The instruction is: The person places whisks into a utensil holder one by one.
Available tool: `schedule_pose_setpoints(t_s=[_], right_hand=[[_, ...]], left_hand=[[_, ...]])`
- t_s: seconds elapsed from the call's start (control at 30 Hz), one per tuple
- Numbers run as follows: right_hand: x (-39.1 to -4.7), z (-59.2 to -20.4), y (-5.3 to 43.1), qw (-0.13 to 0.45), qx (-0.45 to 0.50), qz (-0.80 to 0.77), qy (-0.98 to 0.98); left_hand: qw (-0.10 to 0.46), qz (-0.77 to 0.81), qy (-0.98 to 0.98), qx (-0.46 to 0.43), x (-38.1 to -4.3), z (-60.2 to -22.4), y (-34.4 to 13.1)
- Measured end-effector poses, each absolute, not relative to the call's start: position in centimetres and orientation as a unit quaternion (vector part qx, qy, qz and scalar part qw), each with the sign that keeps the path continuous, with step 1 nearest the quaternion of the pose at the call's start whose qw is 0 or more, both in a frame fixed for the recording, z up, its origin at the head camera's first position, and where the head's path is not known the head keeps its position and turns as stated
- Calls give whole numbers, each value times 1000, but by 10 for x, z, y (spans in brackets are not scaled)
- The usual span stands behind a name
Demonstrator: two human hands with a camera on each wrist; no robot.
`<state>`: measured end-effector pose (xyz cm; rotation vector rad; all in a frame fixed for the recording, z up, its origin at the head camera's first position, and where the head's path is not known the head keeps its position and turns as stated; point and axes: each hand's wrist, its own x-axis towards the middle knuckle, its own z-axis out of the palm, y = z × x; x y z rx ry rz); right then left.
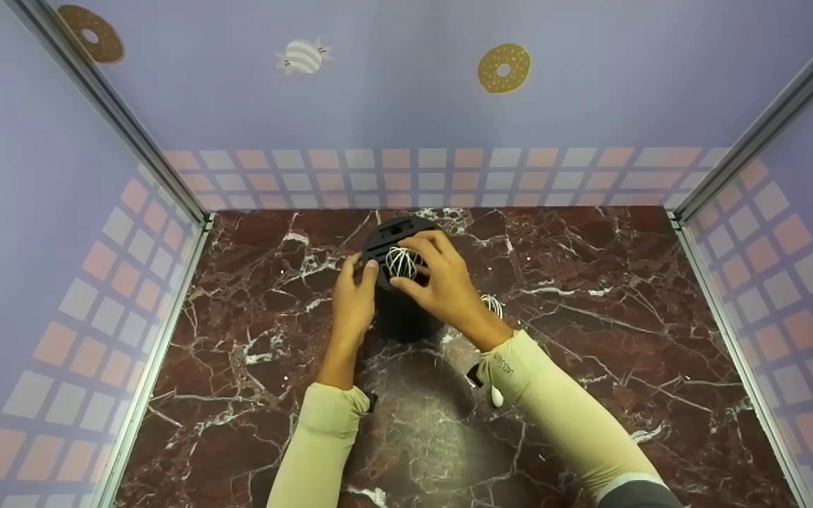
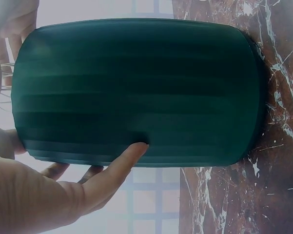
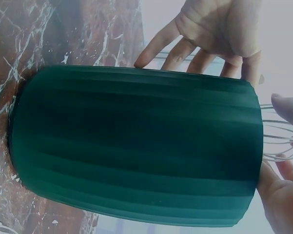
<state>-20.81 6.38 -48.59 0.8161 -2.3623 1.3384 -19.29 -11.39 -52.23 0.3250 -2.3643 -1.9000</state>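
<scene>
A dark green ribbed utensil holder (image 2: 136,92) stands upright on the marble-patterned surface. Its black top (image 1: 382,243) has slots of several shapes. My left hand (image 1: 354,300) grips the holder's left side near the rim, thumb on the near side and the other fingers farther round. At the top, my right hand (image 1: 442,279) holds the wire loops of a whisk (image 1: 401,262) between thumb and fingers. The right wrist view shows the wires (image 3: 279,141) sticking out past the rim; the whisk's handle is hidden.
More white wire loops (image 1: 492,305) lie on the surface right of the holder, partly behind my right wrist. A pale rounded end (image 1: 497,396) shows below that wrist. Purple patterned walls (image 1: 406,106) enclose the surface at the back and both sides.
</scene>
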Motion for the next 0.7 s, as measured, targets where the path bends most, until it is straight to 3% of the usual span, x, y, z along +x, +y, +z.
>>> schedule_pose_setpoints(t_s=[0.7], right_hand=[[-206, -494, 68, 244, 326, 351, -843]], left_hand=[[58, -632, -765, 109, -194, -522, -112]])
